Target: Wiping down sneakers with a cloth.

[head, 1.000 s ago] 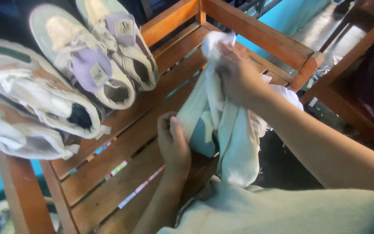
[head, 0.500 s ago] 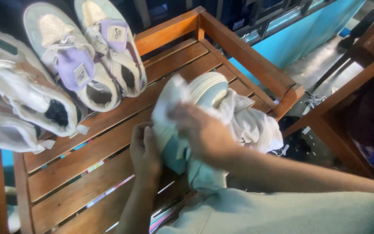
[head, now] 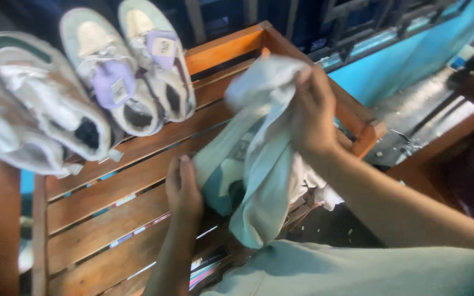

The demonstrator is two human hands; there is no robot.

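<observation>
My left hand (head: 183,189) grips the heel end of a pale mint sneaker (head: 223,175) held upright over a wooden slatted bench (head: 105,219). A white cloth (head: 264,87) is bunched in my right hand (head: 314,112), which presses it against the shoe's upper end. The cloth drapes down and covers much of the shoe. A second fold of white cloth (head: 316,189) hangs behind my right forearm.
Several pale sneakers lie on the bench's far left, two with lilac tongues (head: 133,71) and two white ones (head: 39,104). A raised wooden rail (head: 357,118) bounds the bench on the right. Beyond it are a blue wall (head: 396,60) and wooden furniture (head: 467,120).
My right hand has swept the cloth from the shoe's middle up to its top end. The view shifted slightly.
</observation>
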